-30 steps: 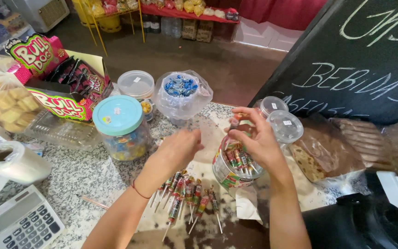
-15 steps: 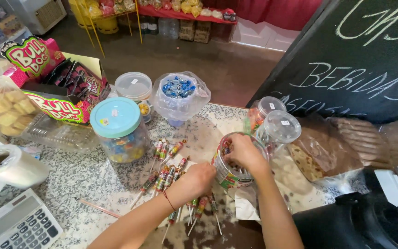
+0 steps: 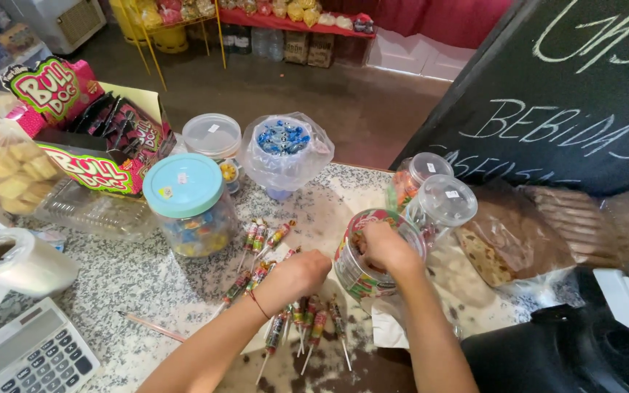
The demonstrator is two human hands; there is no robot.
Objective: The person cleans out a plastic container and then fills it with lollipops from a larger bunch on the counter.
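On the speckled granite counter (image 3: 132, 276) sits an open clear plastic jar (image 3: 362, 273), round and see-through, partly filled with wrapped lollipops. Right hand (image 3: 386, 247) is dipped into the jar's mouth with the fingers curled down inside, so can't tell if it's gripping anything. Left hand (image 3: 301, 273) rests just beside the jar, knuckles up and loosely closed over the loose lollipops (image 3: 296, 320), touching them but whether it's actually pinching one is hidden. Those lollipops are thin white sticks with shiny striped wrappers, fanned out flat across a pale sheet on the counter.

Counter is grey and white stone, glossy, with a dark floor beyond it and a red-draped shelf at the far wall.

Around it: a squat jar with a turquoise lid (image 3: 187, 204) full of colourful sweets, a bag-wrapped tub of blue candies (image 3: 283, 149), two small lidded jars (image 3: 438, 200) right behind the open one, a bright pink and green display box (image 3: 89, 138), a grey calculator (image 3: 30, 356), a roll of plastic bags (image 3: 16, 262), and a black chalkboard (image 3: 569, 94) leaning on the right
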